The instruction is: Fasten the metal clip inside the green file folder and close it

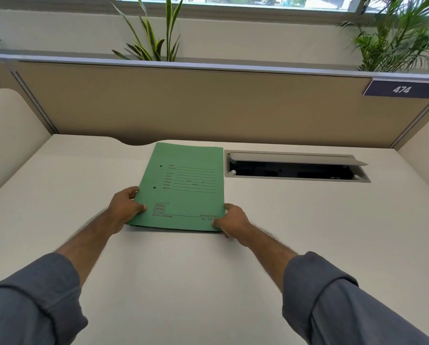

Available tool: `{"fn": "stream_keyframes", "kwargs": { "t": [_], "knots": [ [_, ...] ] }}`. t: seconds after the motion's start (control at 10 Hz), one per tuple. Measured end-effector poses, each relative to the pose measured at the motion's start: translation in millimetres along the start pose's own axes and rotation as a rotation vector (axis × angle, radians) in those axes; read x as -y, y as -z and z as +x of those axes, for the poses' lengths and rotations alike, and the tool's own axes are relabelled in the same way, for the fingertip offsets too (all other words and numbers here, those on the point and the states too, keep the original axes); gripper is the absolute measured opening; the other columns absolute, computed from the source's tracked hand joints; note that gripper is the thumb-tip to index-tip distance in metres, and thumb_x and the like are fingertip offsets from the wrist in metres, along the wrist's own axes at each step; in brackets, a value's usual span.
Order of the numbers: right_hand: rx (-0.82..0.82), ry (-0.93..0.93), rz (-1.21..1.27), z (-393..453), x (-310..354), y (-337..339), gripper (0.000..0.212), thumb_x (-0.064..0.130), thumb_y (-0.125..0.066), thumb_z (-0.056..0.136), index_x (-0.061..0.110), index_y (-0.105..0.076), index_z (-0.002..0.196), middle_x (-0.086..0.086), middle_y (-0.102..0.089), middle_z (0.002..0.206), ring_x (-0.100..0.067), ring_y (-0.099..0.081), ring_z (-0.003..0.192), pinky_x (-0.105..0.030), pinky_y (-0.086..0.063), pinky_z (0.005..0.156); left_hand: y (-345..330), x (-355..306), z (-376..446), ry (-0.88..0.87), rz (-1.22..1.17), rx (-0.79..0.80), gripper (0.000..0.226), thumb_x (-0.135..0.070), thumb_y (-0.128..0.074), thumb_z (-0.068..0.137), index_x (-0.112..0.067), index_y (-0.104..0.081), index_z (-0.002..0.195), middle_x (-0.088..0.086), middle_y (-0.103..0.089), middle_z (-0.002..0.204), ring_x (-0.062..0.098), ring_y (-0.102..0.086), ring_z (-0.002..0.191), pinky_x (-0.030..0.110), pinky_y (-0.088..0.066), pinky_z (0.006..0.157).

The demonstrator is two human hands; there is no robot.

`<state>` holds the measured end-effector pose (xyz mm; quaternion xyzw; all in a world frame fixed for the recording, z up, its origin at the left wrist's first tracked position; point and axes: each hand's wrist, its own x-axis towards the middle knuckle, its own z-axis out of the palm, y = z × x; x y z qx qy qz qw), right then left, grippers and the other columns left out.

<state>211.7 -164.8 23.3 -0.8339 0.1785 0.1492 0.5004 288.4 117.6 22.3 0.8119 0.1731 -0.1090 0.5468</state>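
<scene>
A green file folder (186, 188) lies closed and flat on the white desk (183, 282), its printed front cover facing up with two punched holes near the left edge. My left hand (126, 207) grips the folder's near left corner, thumb on top of the cover. At the near right corner my right hand (230, 220) pinches the edge, thumb on the cover as well. The metal clip is hidden inside the closed folder.
An open cable tray slot (295, 169) with a raised grey lid is set into the desk just right of the folder. A tan partition panel (208, 103) stands behind, with plants above it and a sign reading 474 (401, 89) at the right.
</scene>
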Motion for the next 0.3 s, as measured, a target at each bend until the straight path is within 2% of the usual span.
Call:
{"fn": "stream_keyframes", "kwargs": {
  "t": [0.1,0.2,0.3],
  "knots": [
    [-0.046,0.034,-0.101,-4.6,-4.0,1.8,0.046,0.013,-0.063,0.081,0.002,-0.053,0.124,-0.009,-0.062,0.108,-0.019,-0.063,0.071,-0.023,-0.052,0.05,-3.3,2.7,-5.8,-0.05,0.117,-0.044,0.06,0.007,-0.069,0.082,-0.008,-0.052,0.137,0.012,-0.06,0.137,0.03,-0.062,0.106,0.038,-0.053,0.088],
    [-0.181,0.144,-0.39,-14.2,-12.1,9.3,0.053,0.033,-0.061,0.087,0.007,-0.048,0.13,-0.013,-0.051,0.125,-0.031,-0.056,0.111,-0.041,-0.052,0.089,-20.0,-1.5,-24.9,-0.178,0.401,-0.142,0.061,-0.009,-0.071,0.083,-0.009,-0.049,0.141,0.015,-0.056,0.142,0.034,-0.055,0.125,0.044,-0.046,0.104],
    [-0.322,0.257,-0.547,-30.4,-18.0,17.9,0.053,0.043,-0.056,0.088,0.01,-0.048,0.128,-0.01,-0.053,0.122,-0.03,-0.051,0.111,-0.043,-0.047,0.091,-49.6,-6.3,-50.1,-0.358,0.521,-0.1,0.06,-0.023,-0.069,0.086,-0.009,-0.049,0.14,0.01,-0.053,0.146,0.03,-0.051,0.132,0.041,-0.04,0.111]
  ]
}}
